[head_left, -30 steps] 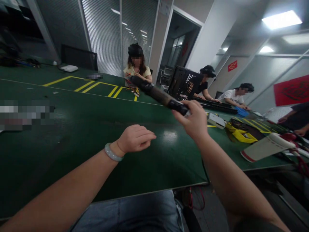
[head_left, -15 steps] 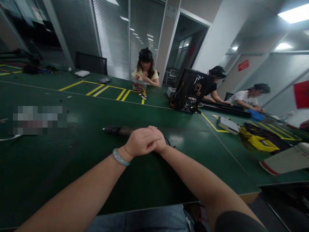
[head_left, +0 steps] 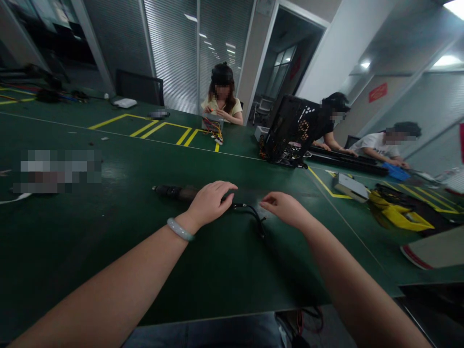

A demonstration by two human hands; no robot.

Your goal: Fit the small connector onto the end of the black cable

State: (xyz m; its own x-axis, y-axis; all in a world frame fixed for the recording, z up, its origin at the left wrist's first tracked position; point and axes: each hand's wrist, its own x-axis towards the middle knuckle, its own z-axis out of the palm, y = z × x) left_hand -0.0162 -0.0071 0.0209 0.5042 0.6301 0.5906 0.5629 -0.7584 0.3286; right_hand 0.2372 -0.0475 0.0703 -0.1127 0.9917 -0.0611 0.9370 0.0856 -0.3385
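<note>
A dark electric screwdriver [head_left: 169, 192] lies on the green table [head_left: 203, 270], its tip pointing left. My left hand [head_left: 210, 202] is over its rear part, palm down, thumb apart from the fingers, and hides that part. Whether the palm touches the tool I cannot make out. From the tool's right end a black cable [head_left: 258, 220] bends down toward the table's near edge. To the right of the cable is my right hand [head_left: 284, 208], fingers loosely bent with nothing visible in them. A pale bangle [head_left: 179, 230] circles my left wrist.
A black computer case [head_left: 286, 130] stands across the table. Farther right are a grey metal box [head_left: 351, 187], a yellow bin [head_left: 406, 217] and a white object with a red rim [head_left: 431, 249]. One person [head_left: 223, 96] handles a wired box opposite; two others work at the right.
My hands were clasped together over the screwdriver and have come apart. The right one has moved right, uncovering the cable; the left remains over the tool. The view has shifted slightly.
</note>
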